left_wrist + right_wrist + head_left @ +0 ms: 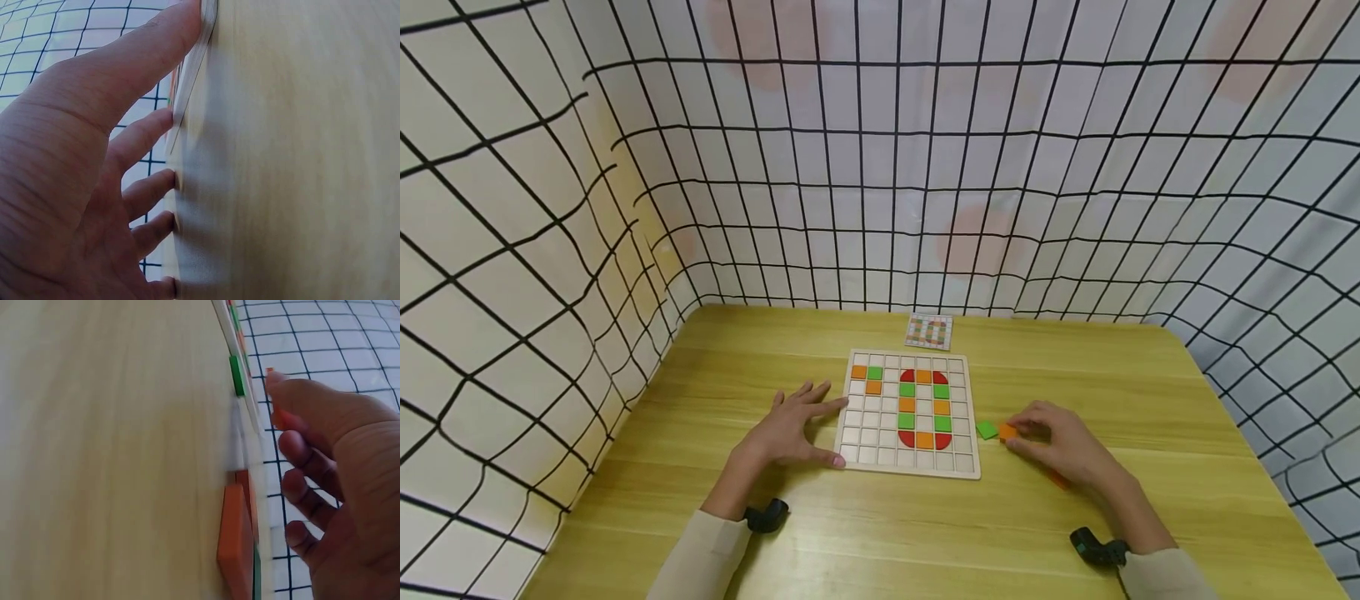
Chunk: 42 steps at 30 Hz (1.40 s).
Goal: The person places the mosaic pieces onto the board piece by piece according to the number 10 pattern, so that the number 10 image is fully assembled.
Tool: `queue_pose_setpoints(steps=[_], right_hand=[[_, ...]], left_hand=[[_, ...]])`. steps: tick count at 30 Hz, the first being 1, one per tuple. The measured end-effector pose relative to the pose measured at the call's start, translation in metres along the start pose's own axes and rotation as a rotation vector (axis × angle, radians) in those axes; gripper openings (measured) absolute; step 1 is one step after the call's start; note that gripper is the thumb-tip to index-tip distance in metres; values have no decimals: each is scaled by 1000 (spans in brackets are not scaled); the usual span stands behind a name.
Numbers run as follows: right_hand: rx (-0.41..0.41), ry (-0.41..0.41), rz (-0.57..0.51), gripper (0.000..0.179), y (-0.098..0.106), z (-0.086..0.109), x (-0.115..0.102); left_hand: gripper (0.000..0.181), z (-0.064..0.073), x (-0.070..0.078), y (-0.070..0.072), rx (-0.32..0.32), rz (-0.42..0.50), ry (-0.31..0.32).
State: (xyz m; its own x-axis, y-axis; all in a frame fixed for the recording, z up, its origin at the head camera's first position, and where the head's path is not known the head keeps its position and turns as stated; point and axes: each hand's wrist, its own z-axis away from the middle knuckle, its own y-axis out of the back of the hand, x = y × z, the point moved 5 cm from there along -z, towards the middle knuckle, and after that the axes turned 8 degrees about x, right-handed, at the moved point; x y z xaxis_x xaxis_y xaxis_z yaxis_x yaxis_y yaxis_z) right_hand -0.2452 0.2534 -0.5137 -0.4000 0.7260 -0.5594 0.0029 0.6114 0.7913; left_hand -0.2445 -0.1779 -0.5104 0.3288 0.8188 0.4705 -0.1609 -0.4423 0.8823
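A light wooden grid board (865, 437) lies on the table with orange, green and red tiles set in some of its squares. The fingers of my left hand (790, 427) are spread along its left side, thumb and index tip right at the edge. To the right of the board, my right hand (1063, 442) pinches an orange square tile (1007, 432) between thumb and index finger. In the right wrist view that tile is raised above the tabletop, mostly covered by the thumb. A loose green tile (987, 430) lies between it and the board's right edge.
Behind the board lies a small card (928, 332) printed with a coloured grid. More loose tiles, including an orange one (232, 540), lie under the right hand. Black netting (865, 183) stands around the back and sides of the wooden table (760, 342).
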Motion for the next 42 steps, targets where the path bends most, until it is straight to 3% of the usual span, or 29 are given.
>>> queue_pose_setpoints(steps=[12, 24, 42], right_hand=[[14, 50, -56, 25, -15, -42, -45], [-34, 85, -176, 27, -58, -84, -84], [-62, 31, -179, 30, -120, -112, -119]], left_hand=[[100, 1, 0, 1, -2, 14, 4], [100, 4, -3, 1, 5, 15, 8], [99, 0, 0, 1, -8, 11, -6]])
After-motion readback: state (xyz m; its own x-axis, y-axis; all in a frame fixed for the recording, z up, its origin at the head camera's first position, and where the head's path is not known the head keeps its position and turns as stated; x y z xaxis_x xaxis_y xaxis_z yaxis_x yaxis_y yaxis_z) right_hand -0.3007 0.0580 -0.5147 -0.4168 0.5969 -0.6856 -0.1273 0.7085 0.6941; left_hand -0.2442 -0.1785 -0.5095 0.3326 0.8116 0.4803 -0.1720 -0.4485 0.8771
